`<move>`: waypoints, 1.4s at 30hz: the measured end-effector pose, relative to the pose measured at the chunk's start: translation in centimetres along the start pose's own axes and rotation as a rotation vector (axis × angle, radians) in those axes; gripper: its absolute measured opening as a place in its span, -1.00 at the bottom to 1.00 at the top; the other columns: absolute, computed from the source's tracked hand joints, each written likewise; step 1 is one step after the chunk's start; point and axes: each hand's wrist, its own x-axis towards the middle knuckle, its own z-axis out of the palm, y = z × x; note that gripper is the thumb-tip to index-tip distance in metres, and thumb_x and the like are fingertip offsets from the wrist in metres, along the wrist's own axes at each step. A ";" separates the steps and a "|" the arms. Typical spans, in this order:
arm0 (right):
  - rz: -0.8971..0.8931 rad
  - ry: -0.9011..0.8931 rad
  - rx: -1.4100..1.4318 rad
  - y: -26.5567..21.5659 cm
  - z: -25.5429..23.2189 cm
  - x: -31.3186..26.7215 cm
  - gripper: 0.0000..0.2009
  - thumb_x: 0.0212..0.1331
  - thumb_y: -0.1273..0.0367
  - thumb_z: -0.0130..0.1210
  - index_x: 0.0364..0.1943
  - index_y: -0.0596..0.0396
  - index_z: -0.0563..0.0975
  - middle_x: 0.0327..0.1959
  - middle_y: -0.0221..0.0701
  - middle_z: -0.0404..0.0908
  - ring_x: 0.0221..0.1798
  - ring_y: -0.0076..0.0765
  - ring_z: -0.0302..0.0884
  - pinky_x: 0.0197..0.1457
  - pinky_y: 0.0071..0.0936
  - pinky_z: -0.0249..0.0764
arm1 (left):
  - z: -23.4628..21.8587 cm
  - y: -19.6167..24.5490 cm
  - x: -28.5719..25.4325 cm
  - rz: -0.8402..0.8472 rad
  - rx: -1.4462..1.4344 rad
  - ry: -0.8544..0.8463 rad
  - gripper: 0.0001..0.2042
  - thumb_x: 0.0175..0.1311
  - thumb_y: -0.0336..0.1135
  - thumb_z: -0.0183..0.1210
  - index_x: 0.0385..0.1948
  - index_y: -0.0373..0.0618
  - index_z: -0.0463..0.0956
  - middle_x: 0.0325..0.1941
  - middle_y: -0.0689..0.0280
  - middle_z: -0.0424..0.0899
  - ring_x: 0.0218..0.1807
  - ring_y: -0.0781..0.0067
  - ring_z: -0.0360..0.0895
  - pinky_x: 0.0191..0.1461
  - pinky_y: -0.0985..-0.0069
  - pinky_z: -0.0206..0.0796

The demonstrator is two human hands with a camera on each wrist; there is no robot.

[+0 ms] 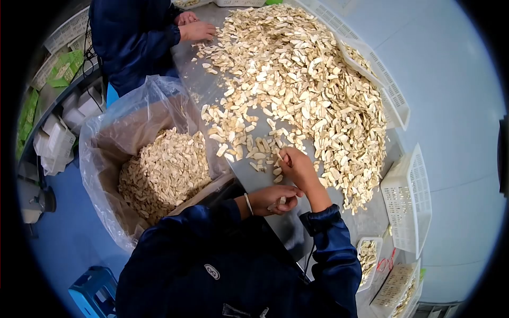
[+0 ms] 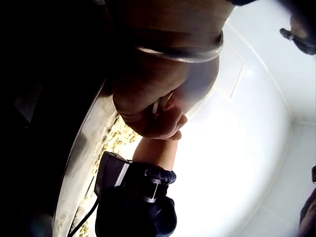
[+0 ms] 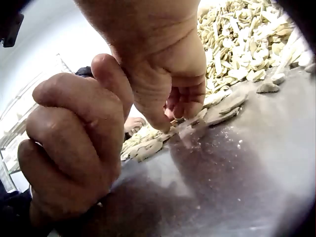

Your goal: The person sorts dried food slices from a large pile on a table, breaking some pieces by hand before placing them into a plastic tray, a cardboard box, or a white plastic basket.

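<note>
Pale dried slices (image 1: pixel 297 69) form a big heap on the metal table (image 1: pixel 246 172), with looser ones along its near edge. Over those loose slices, my right hand (image 1: pixel 299 168) points downward and pinches a slice between thumb and fingertips. In the right wrist view, its fingertips (image 3: pixel 168 126) are right at slices lying on the metal. My left hand (image 1: pixel 270 200), with a bangle (image 1: pixel 248 204) at the wrist, is close beside the right wrist. Its fingers curl around a few pale slices (image 1: pixel 282 200), partly hidden in the palm; one also shows in the left wrist view.
Left of the table stands a plastic-lined box (image 1: pixel 87 153) full of slices. Another person's hands (image 1: pixel 197 31) are at the heap's far left edge. White baskets (image 1: pixel 408 196) line the right side. A blue stool (image 1: pixel 95 286) is at lower left.
</note>
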 end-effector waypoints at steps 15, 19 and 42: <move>0.056 0.231 -0.299 7.9 -1.5 -0.4 -0.72 0.19 0.49 0.09 -0.01 0.08 0.62 -0.17 -0.06 0.66 -0.15 0.12 0.63 -0.03 -0.12 0.56 | -1.4 -0.6 1.0 0.058 -0.052 -0.008 -0.69 0.54 -0.29 -0.13 0.24 -0.04 0.19 -0.32 0.27 0.50 -0.49 0.66 0.30 -0.59 0.75 0.06; 0.081 0.165 0.004 5.1 -1.7 0.6 -0.75 0.24 0.49 0.07 -0.03 0.09 0.62 -0.13 -0.08 0.67 -0.07 0.10 0.62 0.03 -0.18 0.54 | -0.6 -0.1 0.6 0.037 -0.102 0.080 -0.60 0.52 -0.32 -0.14 0.33 -0.02 0.07 -0.28 0.25 0.52 -0.45 0.64 0.33 -0.58 0.75 0.09; 0.042 0.206 -0.071 6.1 0.0 5.3 -0.70 0.22 0.38 0.13 0.04 0.02 0.59 -0.27 -0.05 0.66 -0.26 0.04 0.66 -0.14 -0.20 0.56 | -1.2 -0.3 0.8 0.012 -0.084 -0.010 -0.66 0.57 -0.27 -0.14 0.31 0.07 0.30 -0.29 0.23 0.48 -0.47 0.63 0.29 -0.59 0.75 0.09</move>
